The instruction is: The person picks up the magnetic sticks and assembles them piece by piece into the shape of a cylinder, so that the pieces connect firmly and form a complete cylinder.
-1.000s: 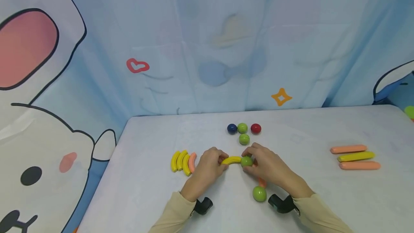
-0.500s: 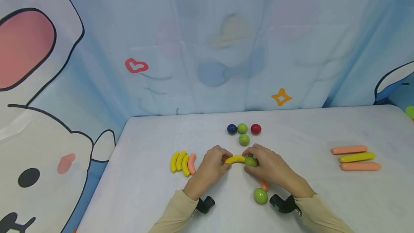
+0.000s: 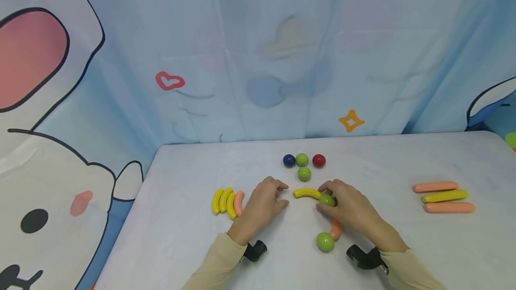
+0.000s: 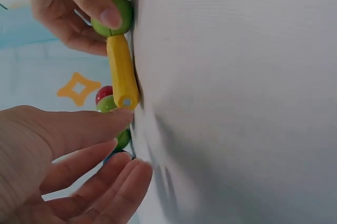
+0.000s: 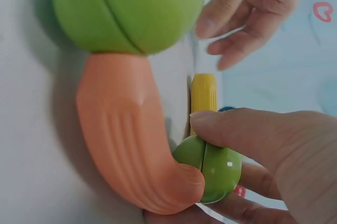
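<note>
My right hand (image 3: 354, 205) pinches a small green ball (image 5: 210, 174) between thumb and fingers. A yellow curved stick (image 3: 306, 193) meets this ball on the left. An orange curved stick (image 5: 124, 129) meets it on the near side and carries a larger-looking green ball (image 3: 325, 242) at its other end. Together these pieces make a bent chain lying low over the table. My left hand (image 3: 262, 202) holds nothing; its thumb and fingers are parted, just left of the yellow stick's free end. That end shows a small pale round spot (image 4: 126, 102) in the left wrist view.
Beyond the hands sit a blue ball (image 3: 289, 160), two green balls (image 3: 304, 173) and a red ball (image 3: 319, 160). Several yellow curved sticks (image 3: 223, 200) and an orange one (image 3: 238, 203) lie left. Straight orange (image 3: 449, 207) and yellow sticks (image 3: 445, 195) lie right. A blue curtain (image 3: 242, 57) hangs behind.
My left hand has let go of the yellow curved stick. The right hand has shifted rightward, carrying the chain of sticks and balls with it, so a gap now separates the left fingers from the stick.
</note>
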`<state>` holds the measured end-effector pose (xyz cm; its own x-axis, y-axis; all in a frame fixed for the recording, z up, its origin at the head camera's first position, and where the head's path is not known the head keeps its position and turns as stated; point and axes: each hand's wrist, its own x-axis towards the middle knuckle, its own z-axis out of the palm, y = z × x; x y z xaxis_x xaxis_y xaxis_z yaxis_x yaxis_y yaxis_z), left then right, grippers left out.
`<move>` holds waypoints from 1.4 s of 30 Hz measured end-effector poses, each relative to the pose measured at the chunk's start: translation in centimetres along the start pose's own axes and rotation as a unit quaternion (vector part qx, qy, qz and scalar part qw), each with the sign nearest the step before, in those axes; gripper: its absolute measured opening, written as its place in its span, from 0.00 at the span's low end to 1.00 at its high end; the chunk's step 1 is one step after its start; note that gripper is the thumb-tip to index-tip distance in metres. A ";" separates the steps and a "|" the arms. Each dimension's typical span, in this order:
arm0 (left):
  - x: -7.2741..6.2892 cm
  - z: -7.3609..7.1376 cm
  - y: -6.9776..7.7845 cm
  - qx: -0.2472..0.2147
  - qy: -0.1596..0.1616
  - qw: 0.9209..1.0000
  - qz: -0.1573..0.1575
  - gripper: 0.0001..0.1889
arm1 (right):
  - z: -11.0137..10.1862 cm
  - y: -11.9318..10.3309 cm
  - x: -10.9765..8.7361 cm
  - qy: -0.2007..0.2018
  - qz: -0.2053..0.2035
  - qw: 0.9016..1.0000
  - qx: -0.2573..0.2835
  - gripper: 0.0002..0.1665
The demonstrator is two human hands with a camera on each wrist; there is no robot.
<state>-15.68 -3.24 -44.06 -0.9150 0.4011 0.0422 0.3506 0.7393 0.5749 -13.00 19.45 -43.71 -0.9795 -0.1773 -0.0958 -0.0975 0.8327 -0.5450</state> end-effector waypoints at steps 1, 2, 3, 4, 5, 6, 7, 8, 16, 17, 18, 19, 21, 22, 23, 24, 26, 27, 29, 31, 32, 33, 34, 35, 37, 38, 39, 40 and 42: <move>0.2 0.1 0.2 0.010 0.004 1.000 0.007 0.17 | -0.1 0.2 -0.2 0.001 0.007 1.000 -0.001 0.25; 0.5 0.2 0.4 0.022 0.008 1.000 0.015 0.17 | -0.2 0.4 -0.4 0.002 0.014 1.000 -0.003 0.25; 0.9 0.3 0.6 0.034 0.009 0.999 0.024 0.18 | -0.4 0.6 -0.6 0.004 0.019 1.000 -0.007 0.25; 1.2 0.5 0.8 0.048 0.009 0.998 0.036 0.19 | -0.5 0.9 -0.8 0.004 0.025 1.000 -0.010 0.26; 1.6 0.7 0.9 0.065 0.009 0.997 0.049 0.20 | -0.6 1.1 -1.0 0.005 0.030 0.999 -0.013 0.26; 2.0 0.9 1.0 0.082 0.005 0.995 0.061 0.21 | -0.7 1.4 -1.2 0.006 0.033 0.999 -0.016 0.26; 2.4 1.2 1.0 0.100 0.002 0.992 0.073 0.21 | -0.8 1.7 -1.4 0.007 0.036 0.999 -0.017 0.26; 2.7 1.4 1.0 0.117 -0.002 0.990 0.083 0.22 | -0.8 2.0 -1.5 0.008 0.038 0.999 -0.016 0.26; 4.0 2.4 0.8 0.205 0.023 0.971 0.120 0.23 | -1.0 3.3 -2.1 0.007 0.044 0.999 0.000 0.27; 4.0 2.3 0.9 0.208 0.024 0.970 0.119 0.23 | -1.1 3.3 -2.1 0.006 0.046 0.999 0.003 0.27; 4.0 2.2 1.0 0.208 0.023 0.970 0.120 0.22 | -1.1 3.4 -2.1 0.006 0.048 0.999 0.004 0.27; 4.1 2.2 1.2 0.208 0.022 0.970 0.121 0.21 | -1.1 3.4 -2.1 0.005 0.050 0.999 0.006 0.27; 4.1 2.0 1.5 0.206 0.013 0.971 0.117 0.19 | -1.2 3.4 -2.1 0.004 0.054 0.999 0.007 0.28; 4.0 1.9 1.6 0.202 0.007 0.973 0.114 0.18 | -1.2 3.4 -2.1 0.004 0.056 0.998 0.007 0.28; 4.0 1.8 1.8 0.198 -0.001 0.974 0.110 0.16 | -1.2 3.4 -2.1 0.004 0.057 0.998 0.007 0.28; 4.0 1.8 1.9 0.193 -0.008 0.975 0.106 0.14 | -1.2 3.4 -2.0 0.004 0.057 0.998 0.007 0.28; 3.9 1.7 1.9 0.180 -0.018 0.979 0.098 0.11 | -1.1 3.3 -2.0 0.004 0.056 0.998 0.007 0.28; 3.8 1.6 1.9 0.168 -0.022 0.981 0.092 0.10 | -1.1 3.2 -1.9 0.004 0.056 0.998 0.008 0.28; 3.7 1.4 1.8 0.144 -0.025 0.986 0.082 0.10 | -1.1 3.2 -2.0 0.005 0.055 0.998 0.007 0.28; 3.4 1.2 1.6 0.116 -0.022 0.990 0.071 0.11 | -1.1 3.3 -2.0 0.006 0.054 0.999 0.007 0.28; 3.3 1.0 1.5 0.100 -0.022 0.993 0.063 0.12 | -1.2 3.4 -2.1 0.006 0.053 0.999 0.007 0.28; 3.2 0.8 1.4 0.083 -0.021 0.995 0.055 0.13 | -1.2 3.4 -2.1 0.006 0.053 0.999 0.006 0.27; 3.0 0.7 1.2 0.070 -0.022 0.996 0.047 0.14 | -1.3 3.5 -2.1 0.006 0.052 0.999 0.006 0.27; 2.8 0.5 1.1 0.057 -0.022 0.997 0.039 0.14 | -1.3 3.5 -2.1 0.006 0.052 0.999 0.007 0.27; 2.5 0.1 0.8 0.040 -0.022 0.999 0.024 0.16 | -1.4 3.6 -2.1 0.006 0.050 0.999 0.008 0.28; 2.4 0.0 0.7 0.032 -0.023 0.999 0.018 0.16 | -1.4 3.6 -2.0 0.006 0.050 0.999 0.008 0.28; 2.2 -0.2 0.6 0.031 -0.024 0.999 0.015 0.16 | -1.5 3.6 -2.0 0.006 0.050 0.999 0.007 0.28; 2.1 -0.3 0.5 0.033 -0.026 0.999 0.013 0.16 | -1.5 3.5 -1.9 0.006 0.049 0.999 0.008 0.28; 1.8 -0.4 0.4 0.039 -0.032 0.999 0.013 0.16 | -1.4 3.3 -1.8 0.007 0.048 0.999 0.007 0.28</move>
<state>-17.23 -2.44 -43.36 -0.8921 0.4518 0.0030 0.3903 0.7674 0.5086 -11.82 23.26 -44.15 -0.9865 -0.0898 -0.1368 -0.0005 0.8376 -0.5463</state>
